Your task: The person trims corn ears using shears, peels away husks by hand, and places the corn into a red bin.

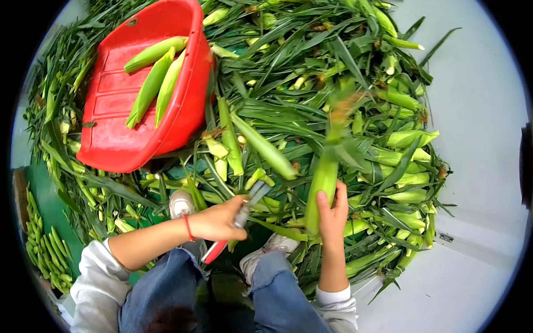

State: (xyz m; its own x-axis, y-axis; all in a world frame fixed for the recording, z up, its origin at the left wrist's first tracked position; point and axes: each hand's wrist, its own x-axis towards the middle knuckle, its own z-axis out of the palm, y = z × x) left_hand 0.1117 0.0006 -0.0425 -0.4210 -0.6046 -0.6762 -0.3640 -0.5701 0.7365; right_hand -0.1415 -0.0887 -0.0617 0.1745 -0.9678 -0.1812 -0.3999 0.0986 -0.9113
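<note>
"Green husk fills the right hand (332,217), doesn't it?"

"Yes, an unshucked corn ear (321,183). The thumb presses flat along its near face; the other fingers go round the far side, mostly out of sight, so I can't tell how far apart they sit."

"And where is that ear?"

"Over the leafy heap (288,114), lengthwise away from the person, its silk end blurred."

"What about the left hand (219,220)?"

"Closed. Its fingers curl around a red-and-grey tool (215,251), the red end sticking out toward the knees and the grey end pointing toward the ear, well apart from it. The grey end is blurred, so I can't say what sort of tool it is."

"Anything beyond the hands?"

"A red tub (105,105), tilted on the heap, with three husked-up ears (149,91) lying inside."
</note>
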